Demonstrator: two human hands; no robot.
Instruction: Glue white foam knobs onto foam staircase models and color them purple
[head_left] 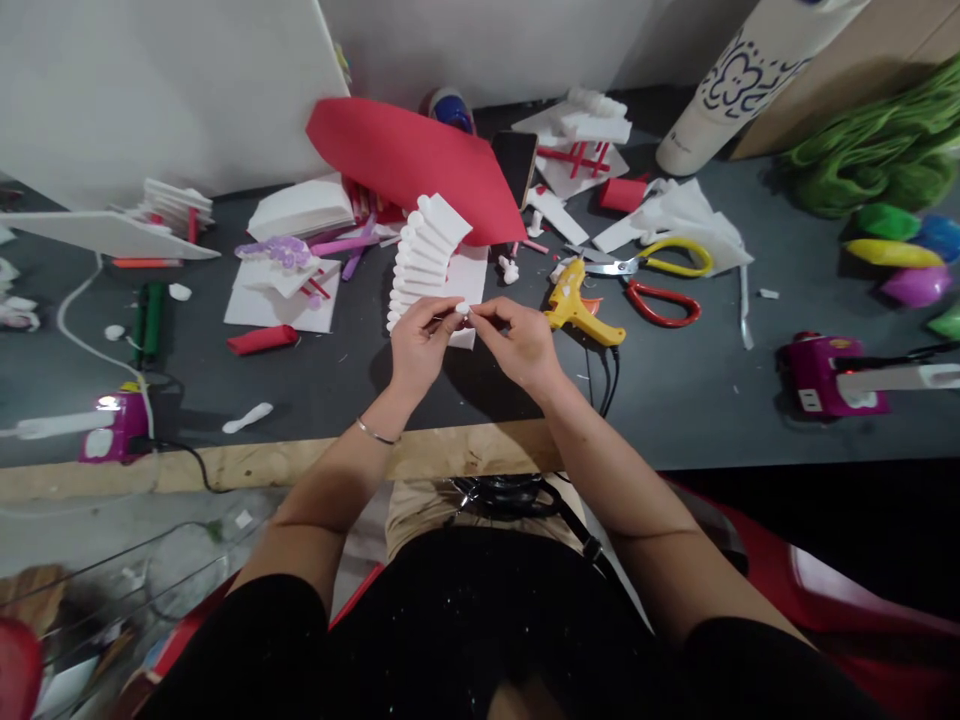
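Dark counter (330,385) w/ a pale wood edge runs across mid-frame. Biggest thing on it: red sheet (420,150), upper ctr, propped at a slant. Green yarn (877,140), a big loose heap, upper R. White bottle (739,95) w/ a dark flower print, upright, just L of the yarn.

Ctr, in front of the sheet: fan (427,255) of white strips w/ rounded ends, overlapping like steps. Scissors (639,263), R of ctr, spread, one yellow handle & one red.

Both hands at ctr, by the fan's lower end. L hand (420,345): thumb & fingers pinching a small white bit. R hand (525,345): pinching the same bit from the other side.

Purple box (825,375) w/ a red light, far R; another, a bit smaller, lower L. Yellow glue gun (574,300) lies just R of the R hand, cord toward the counter's near edge. Phone (515,165), upper ctr, beside the sheet. Red roll (262,340), L of ctr.

Smallest: white bit (463,310), mid-frame btwn the hands; can't tell if it touches the fan.
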